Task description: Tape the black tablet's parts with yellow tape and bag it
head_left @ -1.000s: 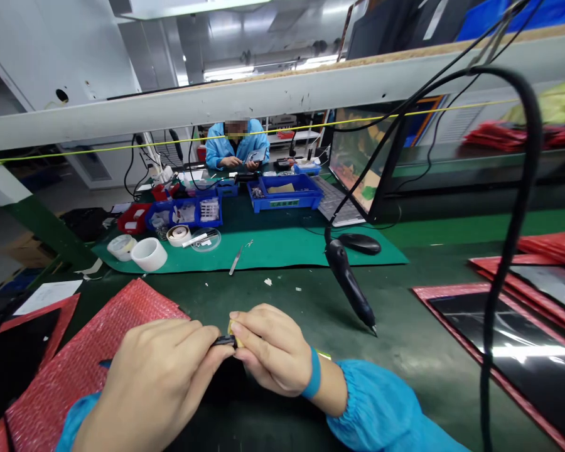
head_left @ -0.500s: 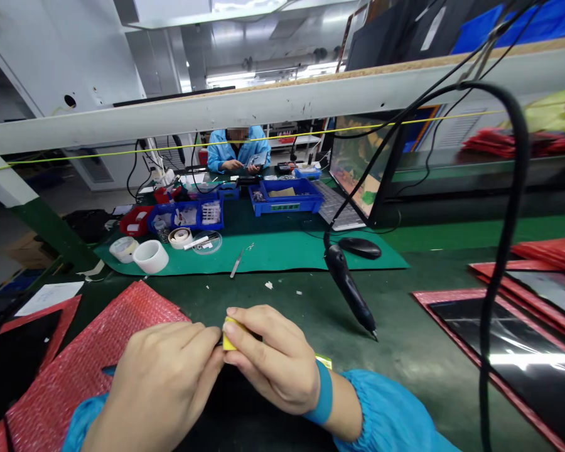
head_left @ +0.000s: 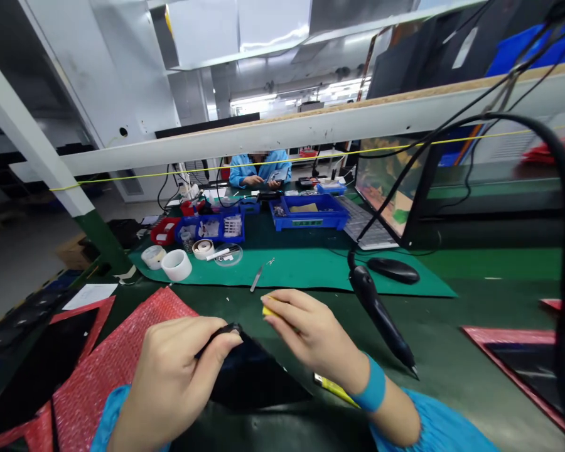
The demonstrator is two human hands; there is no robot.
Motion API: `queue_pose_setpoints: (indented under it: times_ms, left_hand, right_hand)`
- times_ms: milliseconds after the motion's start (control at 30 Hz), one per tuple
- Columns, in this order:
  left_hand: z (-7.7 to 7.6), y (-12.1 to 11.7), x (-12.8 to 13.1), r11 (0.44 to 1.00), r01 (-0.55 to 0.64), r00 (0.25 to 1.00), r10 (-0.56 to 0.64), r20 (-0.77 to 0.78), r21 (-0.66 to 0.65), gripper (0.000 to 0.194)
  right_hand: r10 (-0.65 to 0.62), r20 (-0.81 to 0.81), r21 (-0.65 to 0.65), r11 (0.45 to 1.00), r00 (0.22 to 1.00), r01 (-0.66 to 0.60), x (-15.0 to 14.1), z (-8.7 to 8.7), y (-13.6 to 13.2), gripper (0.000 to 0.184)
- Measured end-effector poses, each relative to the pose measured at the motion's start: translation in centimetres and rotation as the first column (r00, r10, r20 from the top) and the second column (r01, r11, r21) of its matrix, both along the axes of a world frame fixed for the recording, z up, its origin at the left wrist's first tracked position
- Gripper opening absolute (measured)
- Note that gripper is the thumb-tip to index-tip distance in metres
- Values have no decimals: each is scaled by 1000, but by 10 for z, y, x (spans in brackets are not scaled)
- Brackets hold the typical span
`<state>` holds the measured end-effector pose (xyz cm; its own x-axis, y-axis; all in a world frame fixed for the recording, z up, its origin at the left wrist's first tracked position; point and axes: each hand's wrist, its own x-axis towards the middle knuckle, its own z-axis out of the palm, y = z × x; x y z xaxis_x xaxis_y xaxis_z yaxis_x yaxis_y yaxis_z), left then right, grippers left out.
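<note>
My left hand (head_left: 179,370) is closed, pinching the raised corner of a flat black panel (head_left: 254,380) that lies on the dark green bench in front of me. My right hand (head_left: 311,333) is a little to the right of that corner, fingers closed on a small yellow piece (head_left: 267,310). The two hands are a short way apart. A yellow strip (head_left: 332,387) lies on the bench under my right wrist.
A red bubble-wrap sheet (head_left: 108,358) lies at the left. A black electric screwdriver (head_left: 381,314) hangs on its cable at the right, with a mouse (head_left: 393,269) and keyboard (head_left: 365,223) behind. Blue parts trays (head_left: 308,210), tape rolls (head_left: 176,265) and tweezers (head_left: 257,278) sit on the green mat. Another person works across the bench.
My hands, pressed together over the panel corner before, have drawn apart. The right hand carries the yellow piece up and right. The view has shifted left and up.
</note>
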<state>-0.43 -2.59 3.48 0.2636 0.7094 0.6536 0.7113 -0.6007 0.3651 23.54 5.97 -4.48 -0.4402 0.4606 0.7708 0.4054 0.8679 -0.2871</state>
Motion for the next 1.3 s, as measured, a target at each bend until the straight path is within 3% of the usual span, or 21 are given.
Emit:
queue_pose_setpoints:
  times_ms: [100, 200, 333, 467, 600, 1033, 1300]
  left_hand:
    - [0, 0, 3, 1000, 24, 1000, -24, 12, 14, 18]
    - [-4, 1, 5, 999, 25, 999, -26, 23, 30, 15]
    - [-9, 2, 8, 998, 42, 998, -44, 40, 53, 14]
    - [-11, 1, 15, 994, 68, 996, -73, 47, 84, 16]
    - [-12, 0, 18, 990, 105, 993, -110, 46, 90, 13]
    - [-13, 1, 17, 991, 131, 991, -132, 22, 34, 14]
    - [-12, 3, 20, 993, 105, 994, -106, 24, 58, 19]
  right_hand:
    - [-68, 101, -13, 997, 993, 70, 7, 0, 12, 22]
    - [-93, 38, 13, 996, 995, 92, 12, 9, 7, 22]
    - [77, -94, 1, 997, 993, -77, 12, 32, -27, 32]
    - [165, -60, 142, 978, 984, -155, 3, 43, -54, 37]
    - [186, -103, 204, 965, 977, -163, -2, 38, -55, 39]
    - [254, -119, 129, 963, 960, -238, -2, 33, -56, 60]
    - [228, -157, 61, 973, 961, -221, -6, 29, -60, 61]
